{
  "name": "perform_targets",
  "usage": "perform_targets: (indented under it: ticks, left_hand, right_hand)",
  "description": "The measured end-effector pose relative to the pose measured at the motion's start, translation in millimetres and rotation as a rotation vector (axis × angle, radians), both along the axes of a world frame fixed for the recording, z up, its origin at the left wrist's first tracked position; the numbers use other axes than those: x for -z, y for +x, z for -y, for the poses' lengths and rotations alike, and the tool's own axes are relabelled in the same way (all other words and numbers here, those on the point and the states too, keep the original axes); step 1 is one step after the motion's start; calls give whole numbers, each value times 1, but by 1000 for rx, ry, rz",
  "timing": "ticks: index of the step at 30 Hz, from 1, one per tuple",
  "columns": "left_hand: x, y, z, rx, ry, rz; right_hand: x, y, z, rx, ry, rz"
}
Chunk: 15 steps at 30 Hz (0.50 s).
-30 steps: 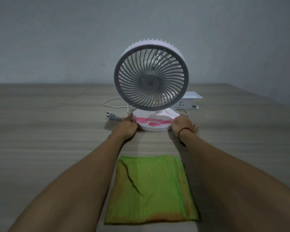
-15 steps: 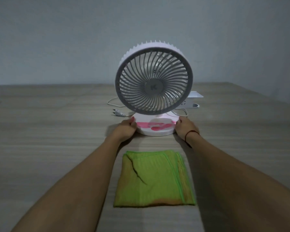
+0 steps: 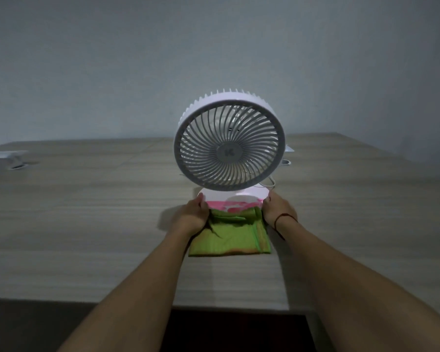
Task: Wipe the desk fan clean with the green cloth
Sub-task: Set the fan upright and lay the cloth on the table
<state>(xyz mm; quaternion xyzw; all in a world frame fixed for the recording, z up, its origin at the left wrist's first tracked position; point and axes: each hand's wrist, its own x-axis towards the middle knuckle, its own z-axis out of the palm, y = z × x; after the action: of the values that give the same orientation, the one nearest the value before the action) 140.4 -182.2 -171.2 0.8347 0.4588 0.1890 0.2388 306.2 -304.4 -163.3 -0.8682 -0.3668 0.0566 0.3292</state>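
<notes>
1. A white round desk fan with a grey spiral grille [image 3: 229, 146] stands upright on a pale wood-grain table [image 3: 87, 212], its grille facing the camera.
2. The fan's white round base with pink markings [image 3: 235, 200] sits at the far edge of a folded green cloth [image 3: 229, 237], which lies flat on the table toward the person; the base's front rim overlaps or touches the bunched far edge of the cloth.
3. The left hand [image 3: 192, 215] is closed around the left side of the base, thumb on top of its rim, and its heel rests against the cloth's left edge.
4. The right hand [image 3: 277, 208], with a dark cord bracelet at the wrist [image 3: 285, 218], grips the right side of the base, fingers curled around the rim.
5. A white cable [image 3: 269, 184] loops out behind the fan on the right.
6. A white object [image 3: 3, 154], too blurred to identify, lies at the far left of the table.
</notes>
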Motion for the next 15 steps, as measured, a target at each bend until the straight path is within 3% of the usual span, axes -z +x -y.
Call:
perform_targets:
  ticks: [15]
  left_hand:
    - [3,-23,46,-75,43,-10]
  right_hand:
    - [5,-26,32,90,38,-57]
